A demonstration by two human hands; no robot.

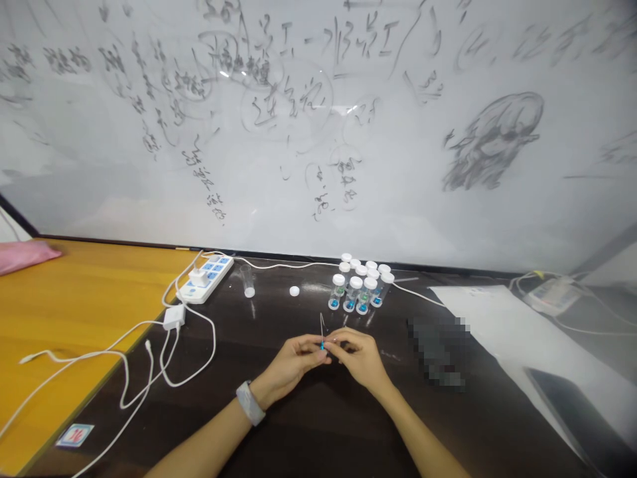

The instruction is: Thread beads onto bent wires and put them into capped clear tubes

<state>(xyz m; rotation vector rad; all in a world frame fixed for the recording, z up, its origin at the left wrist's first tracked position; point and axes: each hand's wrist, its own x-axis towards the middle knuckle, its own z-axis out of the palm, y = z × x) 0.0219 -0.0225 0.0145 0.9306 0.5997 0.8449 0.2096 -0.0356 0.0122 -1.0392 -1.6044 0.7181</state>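
My left hand (288,365), with a pale band (250,403) on its wrist, pinches a small blue piece (322,346) over the dark table. From the other side my right hand (361,360) closes finger and thumb on the same piece. A thin pale strand (322,322), bent at its top, rises from between the fingertips; its exact kind is too small to make out. Beyond the hands stand several clear white-capped vials (350,303), some with blue or green pieces inside. A clear open tube (247,281) and a loose white cap (294,291) are further left.
A white power strip (206,279) with a plugged-in adapter and looping white cables (215,338) occupies the left. White paper (497,332) and a dark flat device (572,405) lie right, beside a blurred dark object (438,352). A written-on whiteboard (279,199) borders the back.
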